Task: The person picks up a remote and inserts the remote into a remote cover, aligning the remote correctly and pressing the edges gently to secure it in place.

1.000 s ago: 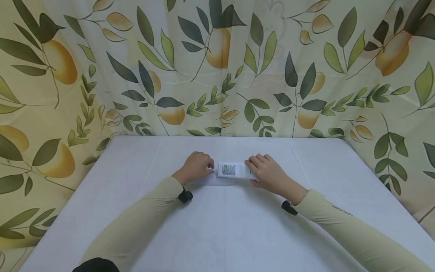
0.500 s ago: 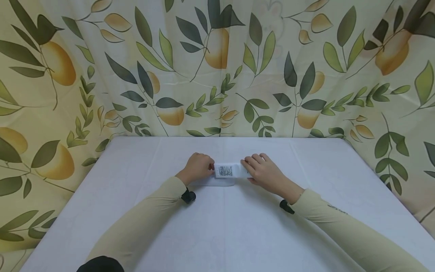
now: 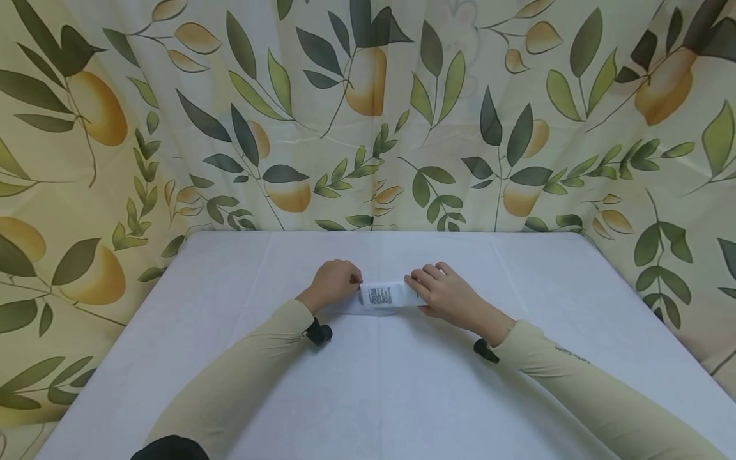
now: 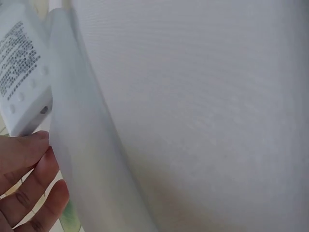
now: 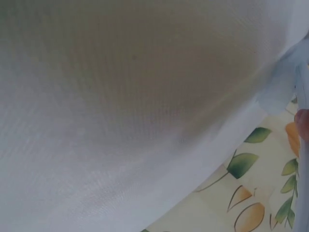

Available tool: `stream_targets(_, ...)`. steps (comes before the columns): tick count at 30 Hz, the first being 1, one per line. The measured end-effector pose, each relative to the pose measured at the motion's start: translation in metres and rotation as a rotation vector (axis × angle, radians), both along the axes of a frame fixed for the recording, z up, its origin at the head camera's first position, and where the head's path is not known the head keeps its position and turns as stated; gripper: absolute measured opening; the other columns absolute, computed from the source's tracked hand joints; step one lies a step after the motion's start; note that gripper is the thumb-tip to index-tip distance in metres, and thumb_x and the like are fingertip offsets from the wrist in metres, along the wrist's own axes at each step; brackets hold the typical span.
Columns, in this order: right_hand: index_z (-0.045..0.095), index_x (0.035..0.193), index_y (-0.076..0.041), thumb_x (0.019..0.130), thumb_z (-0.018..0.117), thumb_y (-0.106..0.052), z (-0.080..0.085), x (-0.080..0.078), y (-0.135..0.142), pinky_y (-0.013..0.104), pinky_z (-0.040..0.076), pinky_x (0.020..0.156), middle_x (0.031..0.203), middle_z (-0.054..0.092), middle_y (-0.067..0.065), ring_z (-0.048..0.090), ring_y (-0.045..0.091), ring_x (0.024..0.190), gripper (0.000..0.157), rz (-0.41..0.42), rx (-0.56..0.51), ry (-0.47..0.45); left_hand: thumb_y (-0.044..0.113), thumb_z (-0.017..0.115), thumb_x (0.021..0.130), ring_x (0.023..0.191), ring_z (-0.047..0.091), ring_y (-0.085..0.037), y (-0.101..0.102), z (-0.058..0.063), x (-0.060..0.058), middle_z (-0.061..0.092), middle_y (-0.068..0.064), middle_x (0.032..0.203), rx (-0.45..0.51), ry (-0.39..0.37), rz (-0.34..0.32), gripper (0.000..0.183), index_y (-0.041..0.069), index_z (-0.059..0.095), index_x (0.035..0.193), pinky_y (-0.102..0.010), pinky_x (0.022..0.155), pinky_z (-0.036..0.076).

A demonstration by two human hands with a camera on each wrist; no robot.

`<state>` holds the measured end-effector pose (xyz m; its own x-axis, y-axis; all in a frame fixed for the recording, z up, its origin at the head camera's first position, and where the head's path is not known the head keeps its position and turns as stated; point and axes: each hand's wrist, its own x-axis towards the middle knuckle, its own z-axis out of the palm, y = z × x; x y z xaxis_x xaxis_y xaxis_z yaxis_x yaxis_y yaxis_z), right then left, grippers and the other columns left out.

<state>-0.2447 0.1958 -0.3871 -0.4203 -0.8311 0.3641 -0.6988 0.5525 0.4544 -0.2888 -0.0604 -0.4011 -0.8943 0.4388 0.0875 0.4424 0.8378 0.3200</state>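
A white slab-like device (image 3: 379, 295) with dense dark print is gripped at its right end by my right hand (image 3: 445, 292). Its left end is close to the fingers of my left hand (image 3: 333, 284). In the left wrist view the device (image 4: 24, 63) shows small bumps and a dark opening in its end face. My left thumb and fingers pinch the edge of a translucent frosted bag (image 4: 91, 140). This bag (image 3: 368, 312) lies low on the table, partly under the device. Only a fingertip (image 5: 303, 124) of my right hand shows in the right wrist view.
A white-covered table (image 3: 368, 383) spreads out under both hands. Behind its far edge hangs a curtain (image 3: 345, 160) printed with leaves and fruit. Dark wrist straps (image 3: 318, 332) sit on both sleeves.
My right hand has shifted left with the device, and the device's left end has come up to my left fingers. It has then dipped slightly toward the bag. My left hand has barely moved.
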Motion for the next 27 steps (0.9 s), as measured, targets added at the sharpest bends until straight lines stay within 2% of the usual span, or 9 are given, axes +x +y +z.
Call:
stream_targets(4, 0.063, 0.115, -0.005, 0.064, 0.085, -0.036, -0.0010, -0.0038, 0.0015, 0.038, 0.051, 0.079, 0.106, 0.064, 0.007, 0.059, 0.024, 0.096, 0.063, 0.017, 0.009, -0.016, 0.015, 0.067, 0.084, 0.078, 0.062, -0.012, -0.0003, 0.0001, -0.0006, 0.072, 0.001, 0.082, 0.060, -0.050, 0.039, 0.008, 0.013, 0.075, 0.082, -0.031, 0.074, 0.048)
stream_targets(8, 0.062, 0.115, -0.005, 0.065, 0.084, -0.039, -0.0008, -0.0068, 0.0031, 0.037, 0.050, 0.080, 0.106, 0.063, 0.007, 0.058, 0.024, 0.096, 0.064, 0.020, 0.027, -0.032, 0.017, 0.067, 0.084, 0.074, 0.059, -0.011, -0.0004, -0.0001, 0.0001, 0.071, 0.001, 0.080, 0.092, -0.055, 0.059, 0.009, 0.014, 0.074, 0.080, -0.028, 0.070, 0.047)
stream_targets(12, 0.063, 0.114, -0.005, 0.065, 0.083, -0.039, 0.0025, -0.0068, 0.0023, 0.037, 0.050, 0.079, 0.105, 0.063, 0.007, 0.057, 0.024, 0.095, 0.064, 0.034, 0.032, -0.045, 0.018, 0.067, 0.084, 0.069, 0.055, -0.011, 0.0003, 0.0006, 0.0015, 0.069, 0.002, 0.075, 0.111, -0.008, 0.077, 0.009, 0.014, 0.073, 0.078, -0.027, 0.067, 0.044)
stream_targets(17, 0.063, 0.114, -0.005, 0.064, 0.084, -0.039, 0.0048, -0.0052, 0.0005, 0.036, 0.051, 0.079, 0.104, 0.063, 0.007, 0.058, 0.024, 0.094, 0.064, 0.015, 0.029, -0.060, 0.018, 0.067, 0.084, 0.067, 0.054, -0.012, 0.0029, 0.0032, 0.0034, 0.066, 0.002, 0.071, 0.124, 0.048, 0.057, 0.008, 0.014, 0.072, 0.079, -0.027, 0.067, 0.042)
stream_targets(22, 0.062, 0.113, -0.003, 0.065, 0.084, -0.035, 0.0012, -0.0041, -0.0021, 0.037, 0.051, 0.076, 0.103, 0.062, 0.009, 0.058, 0.025, 0.092, 0.062, -0.017, -0.001, -0.169, 0.017, 0.068, 0.083, 0.067, 0.054, -0.011, 0.0037, 0.0028, 0.0055, 0.067, 0.003, 0.071, 0.099, 0.068, 0.045, 0.007, 0.014, 0.072, 0.079, -0.028, 0.069, 0.043)
stream_targets(27, 0.064, 0.111, -0.004, 0.065, 0.084, -0.032, -0.0001, -0.0046, -0.0069, 0.034, 0.052, 0.074, 0.101, 0.062, 0.010, 0.058, 0.023, 0.089, 0.058, -0.041, -0.032, -0.255, 0.016, 0.068, 0.083, 0.067, 0.056, -0.010, 0.0038, 0.0016, 0.0071, 0.068, 0.004, 0.071, 0.070, 0.120, 0.005, 0.007, 0.014, 0.073, 0.079, -0.034, 0.082, 0.044)
